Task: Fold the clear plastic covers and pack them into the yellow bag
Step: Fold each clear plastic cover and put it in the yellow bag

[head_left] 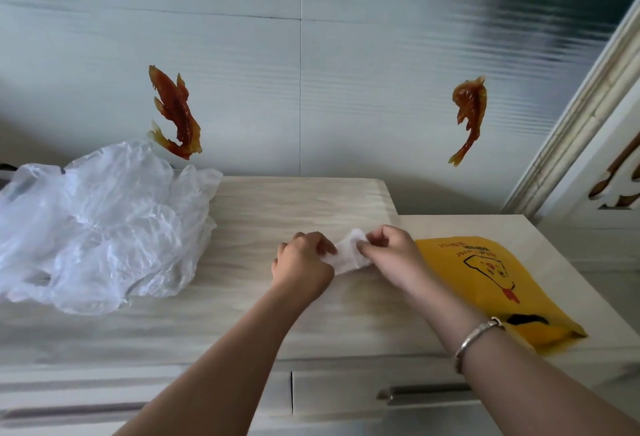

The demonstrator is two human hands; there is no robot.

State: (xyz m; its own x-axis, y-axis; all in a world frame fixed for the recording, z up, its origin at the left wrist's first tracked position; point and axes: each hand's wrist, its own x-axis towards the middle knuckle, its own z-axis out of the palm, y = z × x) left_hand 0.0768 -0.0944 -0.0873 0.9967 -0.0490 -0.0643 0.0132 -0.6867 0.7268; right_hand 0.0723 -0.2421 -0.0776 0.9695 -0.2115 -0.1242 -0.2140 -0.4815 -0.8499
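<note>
Mid-counter, near edge: left hand (302,264) and right hand (389,252) both pinch a small folded clear plastic cover (347,252). Folding step, nearly compact. Next: carry it right into flat yellow plastic bag (498,286). Crumpled clear covers pile (100,224) waits far left.

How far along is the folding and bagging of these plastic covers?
Early. Both hands, left hand and right hand, pinch one small folded clear plastic cover. A crumpled pile of clear plastic covers waits at left. The flat yellow plastic bag lies at right; its contents cannot be seen.

Single head-worn view, looking forward and down, close over the countertop (242,324)
</note>
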